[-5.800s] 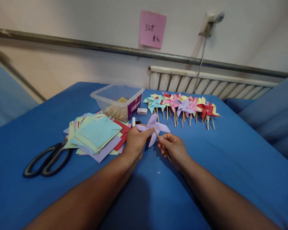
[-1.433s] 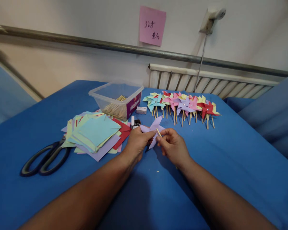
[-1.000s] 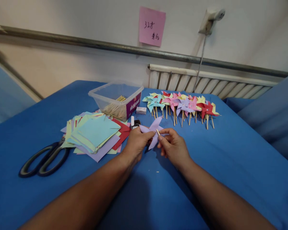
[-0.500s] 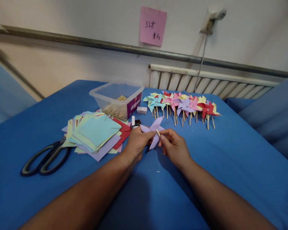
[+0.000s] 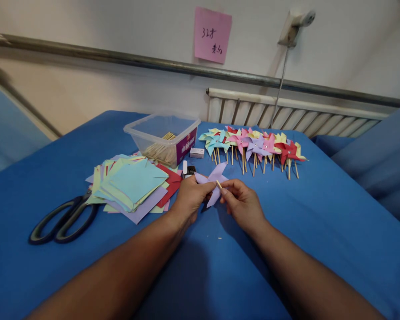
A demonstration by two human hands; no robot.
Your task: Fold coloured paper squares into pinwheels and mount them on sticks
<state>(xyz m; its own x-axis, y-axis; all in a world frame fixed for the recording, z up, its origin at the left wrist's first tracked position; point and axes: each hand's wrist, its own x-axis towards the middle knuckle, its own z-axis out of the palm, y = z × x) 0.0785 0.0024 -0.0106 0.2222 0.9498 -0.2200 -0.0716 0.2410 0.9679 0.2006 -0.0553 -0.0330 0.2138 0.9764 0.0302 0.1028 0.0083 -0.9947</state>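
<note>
Between my two hands is a purple paper pinwheel [image 5: 216,172], its blades pointing up, left and down. My left hand [image 5: 194,195] is closed on the pinwheel's left side, thumb pressed near its middle. In my right hand [image 5: 242,202] a short wooden stick [image 5: 219,184] is pinched between thumb and fingers, its pale end against the pinwheel's centre. The fingers partly hide the rest of the stick. Just behind my left hand stands a small dark container [image 5: 190,170] with a white part.
Left of my hands lie a stack of coloured paper squares [image 5: 136,182] and large scissors [image 5: 65,221]. Behind are a clear plastic box [image 5: 140,135] of wooden sticks, a small white box [image 5: 197,153] and several finished pinwheels [image 5: 253,146]. A blue cloth [image 5: 320,213] covers the table.
Almost nothing differs. Both hands keep the same hold on the pinwheel and stick, with only a very slight shift of the lower blade.
</note>
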